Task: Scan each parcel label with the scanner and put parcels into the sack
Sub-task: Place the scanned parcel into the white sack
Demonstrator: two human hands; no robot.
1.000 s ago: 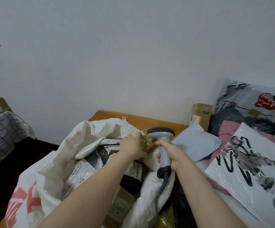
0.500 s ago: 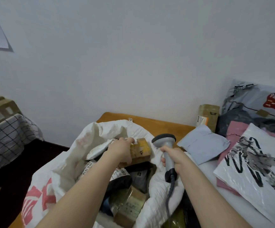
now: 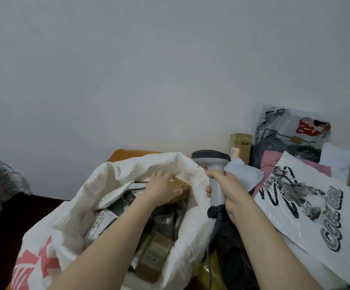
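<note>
The small brown box [image 3: 181, 185] sits high in the mouth of the white sack [image 3: 149, 164], toward 1 o'clock just under the far rim. The left hand [image 3: 161, 189] lies flat over it, its fingers [image 3: 165, 175] fairly straight and spread, pressing rather than gripping. At 3 o'clock from that hand, the right hand [image 3: 226, 187] is curled tightly round the handle of the scanner [image 3: 210, 156], which stands upright with its head just beside the sack's rim. The main risk is probably the perch itself. The sack looks heaped with labelled parcels, so the box seems to rest on an uneven pile and may tip or slide toward the rim once the palm lifts. The soft rim would likely fold rather than stop it. The scanner's cable [image 3: 213, 237] drops toward 6 o'clock between the sack and the dark bags beside it, so a quick swing of the right hand could snag it on the sack's edge and drag the opening askew. At 3 o'clock of the sack, the white printed mailer [image 3: 305, 206] slopes down over other glossy bags on the counter [image 3: 128, 153]. Reaching across could start that slippery stack sliding, and unscanned parcels might then mix with the scanned ones.
</note>
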